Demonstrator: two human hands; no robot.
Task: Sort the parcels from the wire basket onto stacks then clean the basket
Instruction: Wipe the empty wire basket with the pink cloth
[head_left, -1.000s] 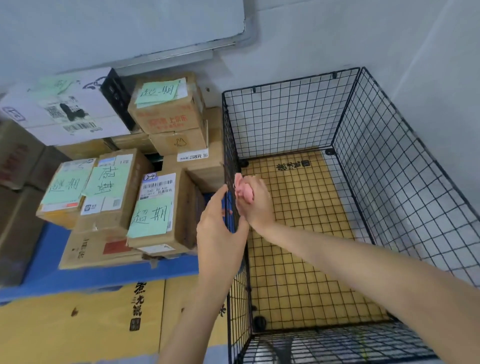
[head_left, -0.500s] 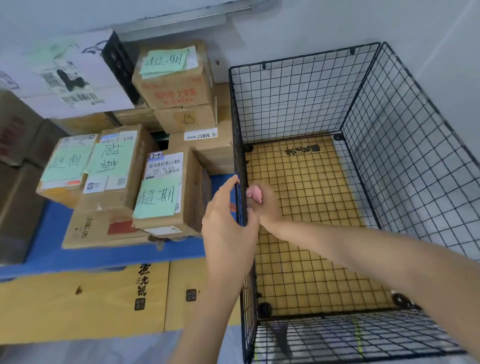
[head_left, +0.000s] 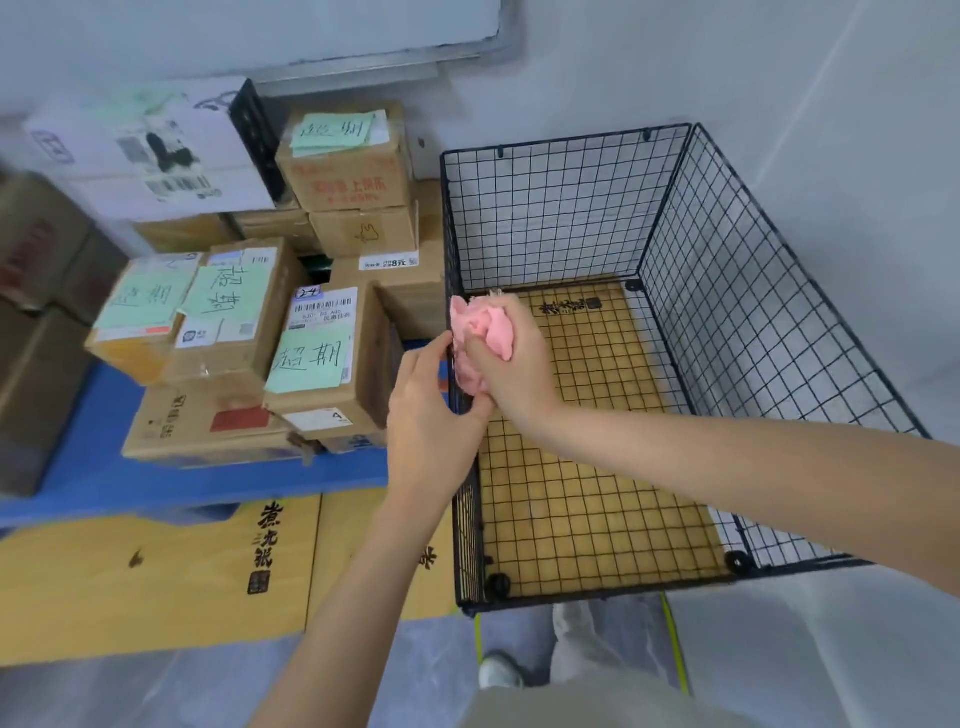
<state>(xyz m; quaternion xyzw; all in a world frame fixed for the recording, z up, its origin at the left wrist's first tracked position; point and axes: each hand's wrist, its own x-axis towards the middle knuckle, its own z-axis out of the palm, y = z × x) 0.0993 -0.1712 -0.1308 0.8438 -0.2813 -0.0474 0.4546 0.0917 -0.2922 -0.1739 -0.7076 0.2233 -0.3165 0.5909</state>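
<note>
The black wire basket (head_left: 769, 332) stands against the wall with nothing inside it; yellow cardboard shows through its mesh floor. My right hand (head_left: 519, 374) grips a crumpled pink cloth (head_left: 485, 332) and holds it against the inside of the basket's left wall. My left hand (head_left: 426, 410) is on the outside of that same wall, its thumb curled over the wire. Cardboard parcels (head_left: 317, 364) with green handwritten labels are stacked to the left of the basket.
A blue platform (head_left: 171, 483) carries the parcel stacks. Flat yellow cardboard (head_left: 156, 571) lies on the floor in front of it. A white wall stands behind and to the right of the basket. My shoe (head_left: 498, 670) shows below the basket's near edge.
The right hand with the pink cloth dipped down along the basket's left wall, then came back up. The left hand stayed on the wall. The camera view shifted up and back.
</note>
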